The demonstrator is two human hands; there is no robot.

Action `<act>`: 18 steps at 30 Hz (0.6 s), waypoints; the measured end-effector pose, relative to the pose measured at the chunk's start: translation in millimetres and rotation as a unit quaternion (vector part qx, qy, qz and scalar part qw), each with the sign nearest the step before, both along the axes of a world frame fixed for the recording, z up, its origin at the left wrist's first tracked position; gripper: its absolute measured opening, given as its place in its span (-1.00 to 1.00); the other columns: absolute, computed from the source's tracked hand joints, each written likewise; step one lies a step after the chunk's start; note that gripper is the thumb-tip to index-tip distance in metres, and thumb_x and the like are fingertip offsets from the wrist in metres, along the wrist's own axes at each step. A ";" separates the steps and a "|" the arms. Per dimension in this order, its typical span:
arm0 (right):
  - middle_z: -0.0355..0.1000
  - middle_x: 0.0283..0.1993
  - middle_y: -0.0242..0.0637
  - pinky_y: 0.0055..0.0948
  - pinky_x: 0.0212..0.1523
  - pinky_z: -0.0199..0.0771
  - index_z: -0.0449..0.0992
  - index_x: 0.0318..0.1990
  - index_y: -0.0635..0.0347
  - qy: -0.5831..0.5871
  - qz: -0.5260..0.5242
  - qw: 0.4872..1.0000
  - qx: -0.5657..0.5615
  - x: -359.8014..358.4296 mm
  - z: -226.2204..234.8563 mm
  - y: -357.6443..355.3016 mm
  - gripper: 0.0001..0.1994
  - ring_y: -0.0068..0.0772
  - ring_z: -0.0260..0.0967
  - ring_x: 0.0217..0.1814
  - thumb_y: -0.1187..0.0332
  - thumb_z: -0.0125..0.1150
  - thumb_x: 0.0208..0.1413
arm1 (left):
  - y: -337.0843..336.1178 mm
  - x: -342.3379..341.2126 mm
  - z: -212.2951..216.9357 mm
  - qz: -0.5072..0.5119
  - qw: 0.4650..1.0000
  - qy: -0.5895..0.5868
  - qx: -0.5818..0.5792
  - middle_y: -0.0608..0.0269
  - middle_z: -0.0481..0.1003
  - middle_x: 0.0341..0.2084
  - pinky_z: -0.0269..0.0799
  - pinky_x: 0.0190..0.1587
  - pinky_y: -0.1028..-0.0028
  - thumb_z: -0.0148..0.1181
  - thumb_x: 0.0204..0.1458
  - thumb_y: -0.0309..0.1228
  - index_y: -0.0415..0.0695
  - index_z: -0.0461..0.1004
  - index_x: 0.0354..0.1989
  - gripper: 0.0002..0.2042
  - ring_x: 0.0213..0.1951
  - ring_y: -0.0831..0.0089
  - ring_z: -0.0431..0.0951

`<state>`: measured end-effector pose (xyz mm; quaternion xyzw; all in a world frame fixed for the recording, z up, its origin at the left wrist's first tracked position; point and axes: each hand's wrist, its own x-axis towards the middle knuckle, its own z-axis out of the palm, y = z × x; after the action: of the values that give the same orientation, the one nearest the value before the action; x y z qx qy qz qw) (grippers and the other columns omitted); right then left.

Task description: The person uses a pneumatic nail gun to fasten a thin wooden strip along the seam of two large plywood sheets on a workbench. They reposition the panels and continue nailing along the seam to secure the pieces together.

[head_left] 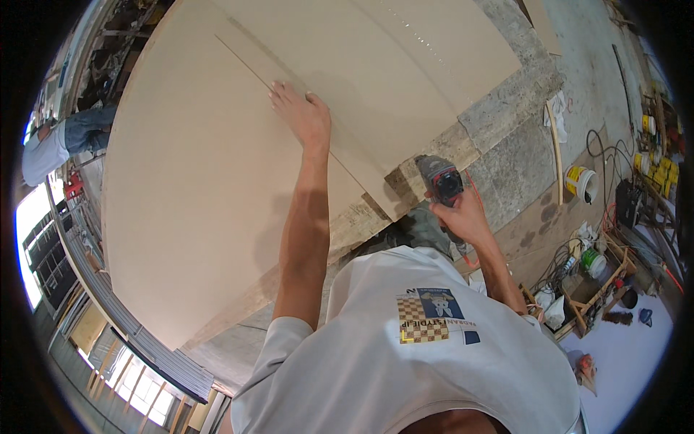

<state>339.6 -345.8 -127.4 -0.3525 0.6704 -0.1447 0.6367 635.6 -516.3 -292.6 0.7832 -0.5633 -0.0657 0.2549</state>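
A large beige board (202, 181) lies across a rough chipboard slab (506, 108), with a thin straight cut line running diagonally through it. My left hand (302, 116) rests on the board with fingers spread, right beside that line. My right hand (463, 217) grips a grey and red power saw (441, 181) at the board's near edge, where the cut line ends. An orange cord trails from the saw toward my body. My white shirt fills the lower part of the view.
Another person (50, 145) in a white shirt and jeans bends at the far left. To the right stand a yellow and white bucket (580, 182), a curved wooden strip (557, 155), tangled cables (614, 155) and several tools on the concrete floor. Windows run along the lower left.
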 end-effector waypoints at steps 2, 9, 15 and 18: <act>0.45 -0.51 -0.40 -0.45 -0.51 0.37 0.55 -0.17 0.30 0.007 0.001 1.000 0.006 1.7 7.2 -3.3 -0.80 -0.60 0.37 -0.54 0.45 0.31 0.05 | -1.0 -2.2 1.8 -0.007 1.000 -0.001 0.003 -0.32 0.05 0.45 -0.20 0.52 -0.06 0.09 0.18 -0.44 -0.49 0.15 0.34 -0.41 0.50 -0.25 -0.06; 0.47 -0.48 -0.38 -0.44 -0.48 0.39 0.55 -0.15 0.32 -0.005 -0.008 1.000 0.001 -1.3 1.6 -0.4 -0.78 -0.60 0.39 -0.52 0.43 0.32 0.04 | -0.2 -2.5 -1.4 0.001 1.000 -0.012 -0.021 -0.32 0.06 0.45 -0.15 0.51 -0.07 0.07 0.21 -0.46 -0.43 0.17 0.34 -0.45 0.48 -0.26 -0.02; 0.46 -0.47 -0.39 -0.44 -0.49 0.37 0.55 -0.15 0.32 -0.043 0.017 0.999 -0.008 13.7 -5.0 -17.9 -0.77 -0.59 0.40 -0.52 0.41 0.32 0.06 | 13.8 14.5 -0.9 -0.059 0.997 -0.050 0.000 -0.15 0.16 0.44 -0.05 0.48 -0.04 -0.07 0.31 -0.46 -0.30 0.21 0.39 -0.52 0.47 -0.18 0.07; 0.43 -0.53 -0.39 -0.45 -0.53 0.35 0.54 -0.18 0.30 -0.098 0.043 0.994 -0.012 38.8 -19.3 -48.7 -0.77 -0.58 0.40 -0.54 0.37 0.33 0.06 | 15.6 19.6 -3.1 -0.066 0.996 -0.059 -0.008 -0.08 0.18 0.45 -0.02 0.48 0.00 -0.10 0.31 -0.47 -0.26 0.21 0.41 -0.52 0.47 -0.15 0.10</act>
<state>378.4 -394.5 -146.7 -0.3724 0.5876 -0.1592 0.7005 655.2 -500.6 -295.7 0.7449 -0.6281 -0.0315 0.2228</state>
